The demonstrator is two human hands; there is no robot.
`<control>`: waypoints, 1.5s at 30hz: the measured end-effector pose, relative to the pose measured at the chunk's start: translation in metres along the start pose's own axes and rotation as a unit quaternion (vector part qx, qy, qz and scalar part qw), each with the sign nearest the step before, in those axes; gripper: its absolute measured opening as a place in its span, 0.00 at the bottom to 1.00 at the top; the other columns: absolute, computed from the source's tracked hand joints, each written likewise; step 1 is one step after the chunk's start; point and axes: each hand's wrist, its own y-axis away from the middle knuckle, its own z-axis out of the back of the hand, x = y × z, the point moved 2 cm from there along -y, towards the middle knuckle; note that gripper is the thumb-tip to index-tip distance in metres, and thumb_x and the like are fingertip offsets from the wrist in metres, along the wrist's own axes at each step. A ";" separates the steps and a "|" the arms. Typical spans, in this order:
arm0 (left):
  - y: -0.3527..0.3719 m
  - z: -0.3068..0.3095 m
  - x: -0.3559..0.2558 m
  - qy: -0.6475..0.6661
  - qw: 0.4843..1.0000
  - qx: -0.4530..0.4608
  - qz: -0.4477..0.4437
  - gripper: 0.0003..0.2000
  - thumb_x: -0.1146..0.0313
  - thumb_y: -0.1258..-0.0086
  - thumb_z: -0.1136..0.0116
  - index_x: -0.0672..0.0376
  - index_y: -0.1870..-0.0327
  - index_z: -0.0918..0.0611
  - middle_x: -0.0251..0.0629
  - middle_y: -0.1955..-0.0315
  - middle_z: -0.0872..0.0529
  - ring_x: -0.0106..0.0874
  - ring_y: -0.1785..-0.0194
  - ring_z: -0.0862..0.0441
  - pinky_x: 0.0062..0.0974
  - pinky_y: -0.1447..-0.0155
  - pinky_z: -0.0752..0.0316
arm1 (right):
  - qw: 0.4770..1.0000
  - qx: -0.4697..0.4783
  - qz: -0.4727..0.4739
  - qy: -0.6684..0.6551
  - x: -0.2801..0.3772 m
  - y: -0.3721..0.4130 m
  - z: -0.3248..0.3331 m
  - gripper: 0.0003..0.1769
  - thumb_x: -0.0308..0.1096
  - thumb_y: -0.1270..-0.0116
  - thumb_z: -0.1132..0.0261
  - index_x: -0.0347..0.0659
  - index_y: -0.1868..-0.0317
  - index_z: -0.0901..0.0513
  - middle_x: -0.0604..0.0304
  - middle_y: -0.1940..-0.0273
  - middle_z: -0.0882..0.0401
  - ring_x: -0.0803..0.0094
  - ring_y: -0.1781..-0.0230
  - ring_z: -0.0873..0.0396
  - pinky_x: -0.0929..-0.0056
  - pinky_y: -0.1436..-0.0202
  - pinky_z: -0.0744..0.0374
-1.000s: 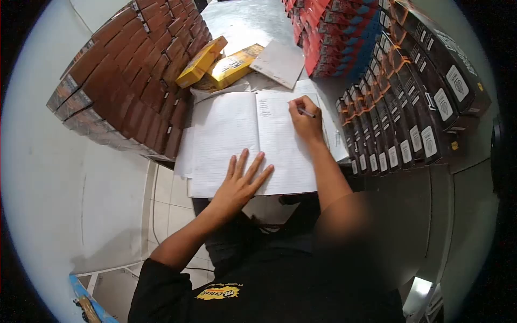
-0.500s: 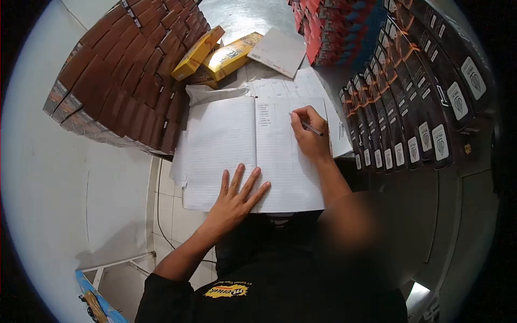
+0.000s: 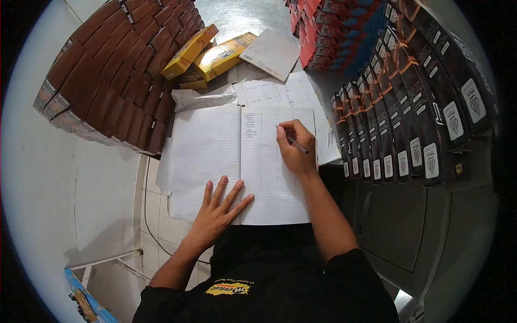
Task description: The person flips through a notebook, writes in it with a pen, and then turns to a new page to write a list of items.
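An open lined notebook (image 3: 207, 145) lies in front of me. Its left page carries no visible writing; a short handwritten list and thin vertical lines show at the top of the right page. With fingers spread, my left hand (image 3: 218, 212) rests flat across the lower middle of the notebook. My right hand (image 3: 297, 148) grips a dark pen (image 3: 299, 145), its tip at the upper part of the right page, to the right of the list. The written words are too small to read.
Brown boxes (image 3: 107, 75) are stacked at the left, black boxes (image 3: 420, 107) at the right, red ones (image 3: 328, 37) behind. Yellow boxes (image 3: 223, 56), a pale pad (image 3: 272, 54) and loose written sheets (image 3: 280, 92) lie beyond the notebook. A cable (image 3: 148, 215) runs along the floor.
The whole view has shifted, so the notebook and boxes sit slightly lower and further left. My right hand stays on the right page with the pen; my left remains flat on the notebook.
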 end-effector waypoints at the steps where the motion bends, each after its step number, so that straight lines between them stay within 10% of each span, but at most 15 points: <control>1: 0.000 0.000 0.000 -0.002 1.000 -0.002 0.005 0.47 0.75 0.35 0.28 0.29 0.15 0.36 0.36 0.12 0.48 0.51 0.10 0.58 0.67 0.11 0.63 | 1.000 -0.003 0.004 0.004 -0.001 0.000 -0.001 0.10 0.32 0.25 0.31 0.32 0.58 0.15 0.52 0.68 0.13 0.66 0.69 0.13 0.66 0.62 0.17; 17: 0.026 0.003 0.004 0.038 0.999 -0.014 0.011 0.43 0.76 0.35 0.31 0.37 0.16 0.31 0.31 0.14 0.40 0.43 0.11 0.48 0.56 0.10 0.52 | 0.999 -0.018 -0.030 -0.003 0.000 0.022 0.002 0.09 0.30 0.25 0.31 0.31 0.55 0.15 0.51 0.65 0.11 0.67 0.68 0.12 0.68 0.62 0.15; 26: 0.028 0.011 0.022 0.074 0.992 -0.083 0.064 0.47 0.74 0.46 0.21 0.45 0.20 0.27 0.46 0.17 0.34 0.45 0.14 0.39 0.51 0.13 0.47 | 0.997 -0.044 -0.050 -0.028 -0.017 0.013 -0.001 0.10 0.32 0.22 0.32 0.31 0.56 0.15 0.53 0.68 0.11 0.70 0.70 0.13 0.69 0.63 0.16; 45: 0.015 0.038 0.035 0.082 0.991 0.094 0.040 0.60 0.62 0.50 0.14 0.37 0.13 0.40 0.45 0.13 0.50 0.47 0.11 0.54 0.57 0.11 0.59 | 0.989 -0.044 -0.114 -0.080 -0.019 0.005 0.003 0.12 0.34 0.19 0.34 0.31 0.55 0.16 0.56 0.68 0.12 0.75 0.71 0.13 0.75 0.69 0.13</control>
